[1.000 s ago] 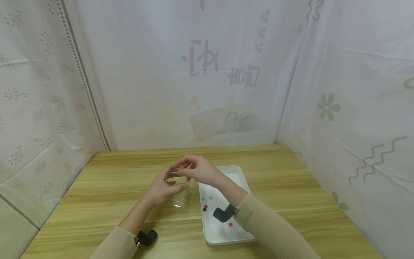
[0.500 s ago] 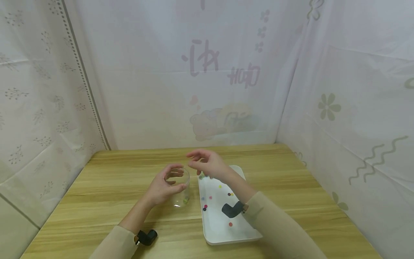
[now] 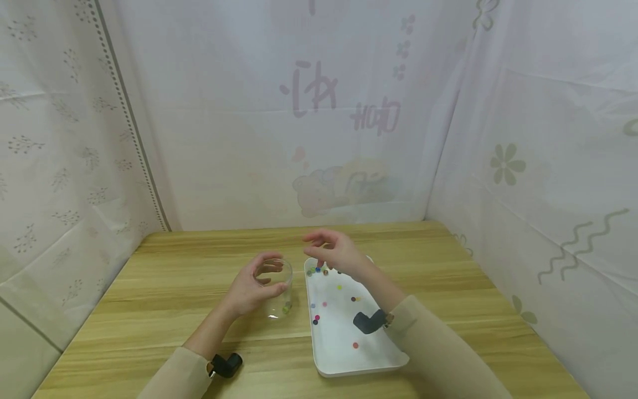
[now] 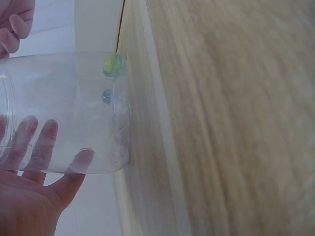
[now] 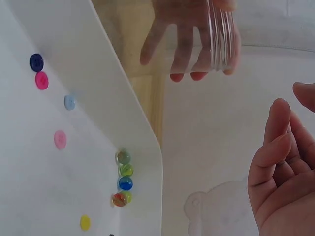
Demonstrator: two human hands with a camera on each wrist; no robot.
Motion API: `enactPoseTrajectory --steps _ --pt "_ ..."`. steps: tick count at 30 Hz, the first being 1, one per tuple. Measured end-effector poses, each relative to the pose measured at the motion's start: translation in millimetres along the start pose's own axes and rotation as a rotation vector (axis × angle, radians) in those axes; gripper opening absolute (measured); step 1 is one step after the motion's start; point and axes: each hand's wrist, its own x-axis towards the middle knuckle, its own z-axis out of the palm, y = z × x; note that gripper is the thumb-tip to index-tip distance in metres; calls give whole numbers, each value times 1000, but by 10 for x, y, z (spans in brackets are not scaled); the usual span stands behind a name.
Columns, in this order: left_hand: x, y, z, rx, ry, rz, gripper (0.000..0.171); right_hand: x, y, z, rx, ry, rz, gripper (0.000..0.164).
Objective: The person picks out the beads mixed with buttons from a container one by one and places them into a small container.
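Note:
My left hand (image 3: 247,288) grips a clear jar (image 3: 273,303) that stands on the table, thumb and fingers around its upper part near the rim. Inside the jar lie a yellow-green marble (image 4: 112,64) and a small bluish marble (image 4: 107,96) at the bottom. My right hand (image 3: 339,256) hovers over the far left part of a white tray (image 3: 339,366), fingers loosely bent and holding nothing. Below it, several glass marbles, among them a blue marble (image 5: 125,183) and a red-brown marble (image 5: 119,199), sit in a row along the tray's far wall.
Flat buttons lie scattered in the tray: a dark blue button (image 5: 36,62), a bright pink button (image 5: 42,80), a pale pink button (image 5: 60,139) and a yellow button (image 5: 85,222) among them. The wooden table (image 3: 189,288) is enclosed by patterned curtains (image 3: 239,138).
My right hand has left the jar's mouth and moved right, over the tray's far left end, uncovering the marbles there. My left hand and the jar have stayed put.

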Motion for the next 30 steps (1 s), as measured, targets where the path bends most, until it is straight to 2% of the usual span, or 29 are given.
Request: enactPoseTrajectory --steps 22,30 --pt "-7 -11 8 4 8 -7 66 -113 440 -289 -93 72 70 35" --pt "3 -22 1 11 11 -9 71 -137 594 -387 -104 70 103 44"
